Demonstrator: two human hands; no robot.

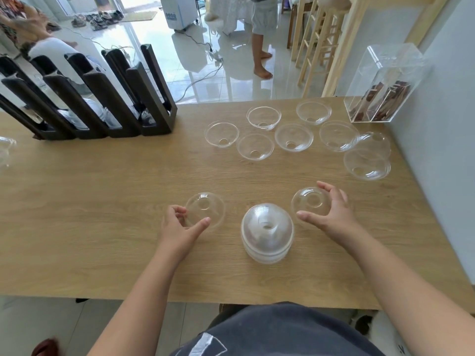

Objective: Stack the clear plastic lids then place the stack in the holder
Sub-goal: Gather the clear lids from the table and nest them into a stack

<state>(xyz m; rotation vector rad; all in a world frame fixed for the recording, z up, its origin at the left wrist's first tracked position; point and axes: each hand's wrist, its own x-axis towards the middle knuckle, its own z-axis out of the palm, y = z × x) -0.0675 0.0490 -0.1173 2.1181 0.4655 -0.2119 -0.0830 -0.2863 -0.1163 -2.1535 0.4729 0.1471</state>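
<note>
Your right hand [331, 211] grasps a dome-up lid [311, 201] just right of the stack [267, 232]; left hand [177, 224] pinches another lid [205, 210] just left.

lids [267, 228]: clear | holder [144, 98]: black | table [102, 201]: light wood-grain

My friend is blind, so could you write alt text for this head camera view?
A person's left hand and right hand each grip a clear dome lid beside a stack of lids on a wooden table. More loose lids lie beyond, and a black slotted holder stands far left.
</note>
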